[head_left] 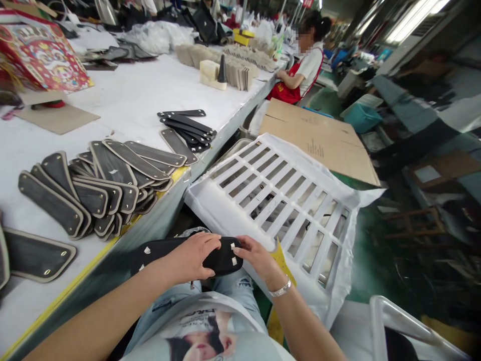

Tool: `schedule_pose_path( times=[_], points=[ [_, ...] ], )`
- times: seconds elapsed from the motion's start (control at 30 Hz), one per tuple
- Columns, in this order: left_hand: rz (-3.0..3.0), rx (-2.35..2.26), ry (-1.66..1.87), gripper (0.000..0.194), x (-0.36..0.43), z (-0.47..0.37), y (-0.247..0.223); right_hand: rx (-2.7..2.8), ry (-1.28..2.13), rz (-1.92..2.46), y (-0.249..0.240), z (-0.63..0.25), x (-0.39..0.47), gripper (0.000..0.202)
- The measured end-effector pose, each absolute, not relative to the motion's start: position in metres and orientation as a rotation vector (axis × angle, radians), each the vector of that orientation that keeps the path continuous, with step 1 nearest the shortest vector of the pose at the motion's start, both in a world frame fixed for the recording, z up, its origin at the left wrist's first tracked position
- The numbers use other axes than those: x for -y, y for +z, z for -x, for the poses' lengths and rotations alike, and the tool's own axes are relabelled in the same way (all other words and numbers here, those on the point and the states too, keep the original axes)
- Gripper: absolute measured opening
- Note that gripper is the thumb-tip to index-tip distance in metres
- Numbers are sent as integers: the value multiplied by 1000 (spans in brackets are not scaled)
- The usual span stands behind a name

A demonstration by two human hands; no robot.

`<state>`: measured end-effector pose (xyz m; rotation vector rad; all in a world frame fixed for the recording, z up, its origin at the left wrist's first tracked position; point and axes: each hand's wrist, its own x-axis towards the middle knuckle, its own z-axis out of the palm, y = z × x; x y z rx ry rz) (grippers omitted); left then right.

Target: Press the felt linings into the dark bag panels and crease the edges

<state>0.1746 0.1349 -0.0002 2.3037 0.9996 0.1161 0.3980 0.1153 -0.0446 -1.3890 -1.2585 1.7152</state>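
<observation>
A long black padded strip point(222, 261) with rounded ends lies across my lap, with small white tabs point(234, 260) on its upper face. My left hand point(197, 254) grips its middle from above, fingers over the far side and thumb by the near edge. At the strip's right end, my right hand point(256, 255) is closed on the edge, thumb and fingers beside a white tab. To the left, on the table, lies a heap of dark pieces point(112, 173) with beige edging and small metal eyelets. Beyond the heap is a small stack of black strips point(188, 125) with white tabs.
The white table point(128, 108) has a yellow-taped edge point(75, 281). At my right stands a slatted white rack point(233, 210), with a cardboard sheet point(311, 140) behind. A co-worker point(306, 65) sits farther along the table. A red printed bag point(45, 55) stands at far left.
</observation>
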Motion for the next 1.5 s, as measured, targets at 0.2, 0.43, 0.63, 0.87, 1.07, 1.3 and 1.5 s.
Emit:
schedule_pose_path(
  times=[0.2,0.43,0.63,0.87,1.07,1.3,1.5],
  points=[
    [-2335,-967,82,51,-135,-177,-1,1662,1367,1483,-38,-404,-117,55],
    [-2153,-1327,373,44,-108,-119,17,2596,628,1203,3,-365,-121,79],
    [-1406,-1982,411,39,-72,-41,6,2754,468,1130,-12,-325,-125,91],
    [-1002,-1765,575,43,-76,-37,-15,2738,492,1088,-13,-283,-129,82],
    [-880,-1661,641,38,-81,-33,-23,2738,544,1058,-12,-254,-129,74],
    [-862,-1589,635,32,-84,-27,-20,2727,550,1009,-18,-249,-132,68],
    [-1042,-1650,584,31,-87,-22,-13,2771,531,990,-17,-248,-134,66]
  ],
)
